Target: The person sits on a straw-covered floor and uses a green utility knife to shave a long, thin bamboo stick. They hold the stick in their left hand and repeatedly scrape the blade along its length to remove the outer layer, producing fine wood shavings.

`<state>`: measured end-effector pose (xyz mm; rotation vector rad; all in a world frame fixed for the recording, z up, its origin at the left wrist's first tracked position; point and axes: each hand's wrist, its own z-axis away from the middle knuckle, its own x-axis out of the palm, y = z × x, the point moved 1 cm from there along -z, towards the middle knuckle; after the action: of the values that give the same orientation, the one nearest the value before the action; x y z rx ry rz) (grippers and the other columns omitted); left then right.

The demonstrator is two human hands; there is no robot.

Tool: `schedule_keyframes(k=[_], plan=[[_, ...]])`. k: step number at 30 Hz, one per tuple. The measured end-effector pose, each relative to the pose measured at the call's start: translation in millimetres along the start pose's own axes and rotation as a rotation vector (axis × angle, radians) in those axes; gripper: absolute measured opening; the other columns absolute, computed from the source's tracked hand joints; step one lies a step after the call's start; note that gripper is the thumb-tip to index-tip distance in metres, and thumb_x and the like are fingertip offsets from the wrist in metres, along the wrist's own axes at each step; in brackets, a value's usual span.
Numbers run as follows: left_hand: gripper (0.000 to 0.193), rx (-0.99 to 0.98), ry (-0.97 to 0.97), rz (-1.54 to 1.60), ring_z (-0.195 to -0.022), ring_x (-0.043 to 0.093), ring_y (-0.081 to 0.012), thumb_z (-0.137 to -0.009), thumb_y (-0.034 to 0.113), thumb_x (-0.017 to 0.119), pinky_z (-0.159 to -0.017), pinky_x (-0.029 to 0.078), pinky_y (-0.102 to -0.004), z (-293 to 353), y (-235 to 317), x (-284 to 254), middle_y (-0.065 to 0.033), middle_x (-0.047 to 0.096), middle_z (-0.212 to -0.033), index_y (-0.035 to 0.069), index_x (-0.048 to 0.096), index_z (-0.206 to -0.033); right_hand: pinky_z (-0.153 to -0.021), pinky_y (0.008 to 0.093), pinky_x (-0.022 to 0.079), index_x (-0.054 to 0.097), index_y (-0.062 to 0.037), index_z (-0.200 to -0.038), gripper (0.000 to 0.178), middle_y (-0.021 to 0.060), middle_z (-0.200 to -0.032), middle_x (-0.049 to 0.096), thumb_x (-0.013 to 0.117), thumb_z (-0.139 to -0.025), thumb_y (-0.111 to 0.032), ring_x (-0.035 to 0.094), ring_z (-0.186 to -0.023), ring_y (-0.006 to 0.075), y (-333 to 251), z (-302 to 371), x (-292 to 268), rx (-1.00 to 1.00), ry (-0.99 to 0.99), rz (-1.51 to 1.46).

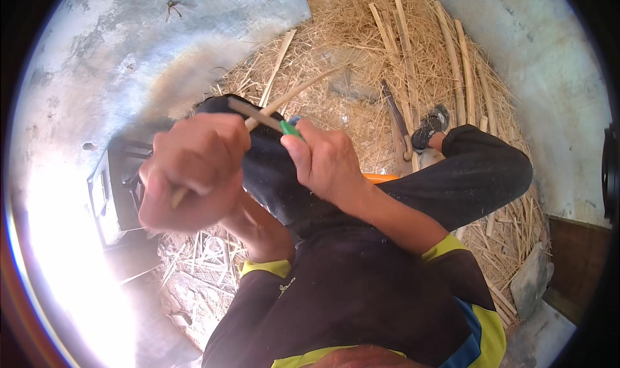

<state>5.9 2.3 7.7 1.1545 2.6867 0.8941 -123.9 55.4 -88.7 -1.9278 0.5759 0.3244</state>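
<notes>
My left hand, smeared a little by motion, is closed around a thin pale wooden stick. The stick's short end pokes out below the fist, and its long end slants up to the right, away from me. In my right hand is a knife with a green handle, gripped with the thumb along it. The blurred blade points up and left and crosses the stick just beyond my left fist. Whether the edge touches the wood I cannot tell. Both hands are above my dark trouser leg.
Straw and shavings cover the floor. Several long wooden strips lie at the far right, near a dark curved tool and my sandalled foot. Pale walls stand at both sides. A dark boxy object stands left, a stone right.
</notes>
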Motion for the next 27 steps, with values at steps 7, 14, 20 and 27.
schedule_keyframes(k=[7,14,20,27], plan=[[0.040,0.042,0.134,-0.017,-0.032,0.027,-0.0162,-0.085,0.025,0.026,-0.032,0.026,-0.0302,3.6,-9.7,8.9,-0.0053,0.027,-0.040,0.008,0.033,-0.050,-0.057,0.0451,0.047,0.057,0.0000,-0.096,0.024,0.0202,-0.066,0.059,0.045,-0.092,-0.021,0.059,-0.064,0.0392,93.5,18.5,-3.7,0.047,0.102,0.081],[0.041,0.240,0.450,-0.582,-0.040,0.029,-0.0156,-0.087,0.026,0.022,-0.049,0.032,-0.0279,-8.5,-13.5,23.1,-0.0038,0.026,-0.039,0.011,0.033,-0.050,-0.050,0.0400,0.040,0.049,0.0012,-0.084,0.030,0.0184,-0.059,0.049,0.040,-0.096,-0.024,0.053,-0.055,0.0385,-37.4,-5.4,-43.8,0.127,-0.194,-0.335],[0.038,0.271,0.606,-0.670,-0.042,0.020,-0.0096,-0.086,0.028,0.029,-0.054,0.028,-0.0273,-6.2,-13.6,31.0,-0.0005,0.018,-0.044,0.015,0.027,-0.050,-0.048,0.0423,0.040,0.049,0.0005,-0.083,0.027,0.0205,-0.056,0.050,0.043,-0.096,-0.023,0.054,-0.056,0.0410,-4.4,1.9,-12.9,0.140,-0.052,-0.012],[0.045,0.232,0.563,-0.543,-0.037,0.026,-0.0109,-0.090,0.028,0.025,-0.044,0.022,-0.0255,-1.9,-15.3,41.1,-0.0005,0.025,-0.040,0.014,0.030,-0.047,-0.046,0.0469,0.044,0.048,-0.0016,-0.078,0.030,0.0208,-0.049,0.049,0.049,-0.093,-0.027,0.055,-0.051,0.0409,-30.5,-5.8,-31.4,0.029,-0.055,-0.144]])
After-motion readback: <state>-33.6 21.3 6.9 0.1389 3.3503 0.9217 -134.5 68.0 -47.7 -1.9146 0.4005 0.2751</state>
